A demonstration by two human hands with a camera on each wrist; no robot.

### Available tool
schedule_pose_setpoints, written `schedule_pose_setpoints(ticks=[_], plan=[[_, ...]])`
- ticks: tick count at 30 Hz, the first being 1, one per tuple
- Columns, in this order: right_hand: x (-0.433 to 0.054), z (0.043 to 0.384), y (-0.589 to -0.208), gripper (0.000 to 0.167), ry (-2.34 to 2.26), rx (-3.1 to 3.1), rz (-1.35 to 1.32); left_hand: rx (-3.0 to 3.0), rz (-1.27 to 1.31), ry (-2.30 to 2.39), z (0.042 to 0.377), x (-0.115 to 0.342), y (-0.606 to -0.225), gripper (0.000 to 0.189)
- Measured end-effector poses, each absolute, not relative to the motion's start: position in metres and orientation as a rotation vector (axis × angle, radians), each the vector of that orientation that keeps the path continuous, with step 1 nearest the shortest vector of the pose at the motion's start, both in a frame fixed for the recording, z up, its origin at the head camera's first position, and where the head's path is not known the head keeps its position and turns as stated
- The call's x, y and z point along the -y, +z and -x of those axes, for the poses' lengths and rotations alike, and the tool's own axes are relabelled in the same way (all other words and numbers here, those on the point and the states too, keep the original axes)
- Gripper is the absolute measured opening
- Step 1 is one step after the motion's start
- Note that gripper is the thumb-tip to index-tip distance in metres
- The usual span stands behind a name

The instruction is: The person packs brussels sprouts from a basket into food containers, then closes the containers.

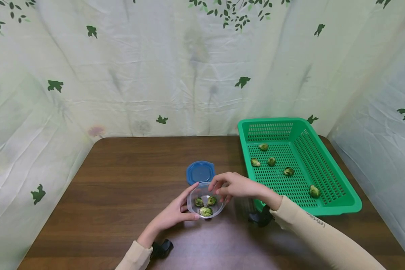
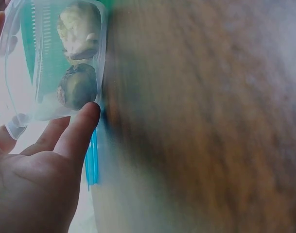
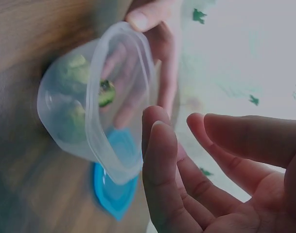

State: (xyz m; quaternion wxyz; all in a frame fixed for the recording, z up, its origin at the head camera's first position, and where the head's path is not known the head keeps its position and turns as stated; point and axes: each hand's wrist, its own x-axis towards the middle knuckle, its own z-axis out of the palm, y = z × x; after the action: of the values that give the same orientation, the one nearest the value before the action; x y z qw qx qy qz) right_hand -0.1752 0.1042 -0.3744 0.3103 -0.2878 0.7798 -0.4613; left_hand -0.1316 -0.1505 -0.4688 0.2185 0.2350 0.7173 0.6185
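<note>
My left hand [image 1: 172, 213] holds a clear plastic container [image 3: 93, 104] by its left side, thumb at the near rim and fingers along the side. Three Brussels sprouts [image 1: 206, 212] lie on the container's bottom. Over the container's right rim hovers my right hand [image 1: 239, 185], its fingers loosely bent. In the right wrist view, nothing sits between that thumb and the fingertips [image 3: 160, 145]. A blue lid [image 1: 200, 172] lies flat on the table just behind the container, its near edge partly covered by it.
A green slotted basket [image 1: 349, 202] stands at the right of the brown wooden table [image 1: 138, 168], with several loose Brussels sprouts [image 1: 288, 171] spread over its floor. Pale curtains [image 1: 138, 67] with leaf prints hang behind the table and at both sides.
</note>
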Motion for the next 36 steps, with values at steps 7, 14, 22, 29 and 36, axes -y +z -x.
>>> schedule_pose_setpoints(ticks=[7,14,22,29,36], plan=[[-0.124,0.181,-0.368,0.02,-1.308,-2.033,0.77,-2.0,-0.686,1.717,0.132,0.152,-0.472,0.087],[-0.147,0.185,-0.359,0.02,-1.359,-2.034,0.723,-1.989,-0.707,1.736,0.131,0.152,-0.471,0.089],[-0.171,0.188,-0.354,0.021,-1.375,-2.052,0.65,-1.976,-0.682,1.741,0.131,0.151,-0.469,0.091],[-0.191,0.192,-0.356,0.025,-1.429,-2.046,0.596,-1.979,-0.688,1.741,0.131,0.151,-0.47,0.091],[-0.21,0.196,-0.361,0.027,-1.459,-2.056,0.581,-1.985,-0.694,1.739,0.131,0.151,-0.47,0.091]])
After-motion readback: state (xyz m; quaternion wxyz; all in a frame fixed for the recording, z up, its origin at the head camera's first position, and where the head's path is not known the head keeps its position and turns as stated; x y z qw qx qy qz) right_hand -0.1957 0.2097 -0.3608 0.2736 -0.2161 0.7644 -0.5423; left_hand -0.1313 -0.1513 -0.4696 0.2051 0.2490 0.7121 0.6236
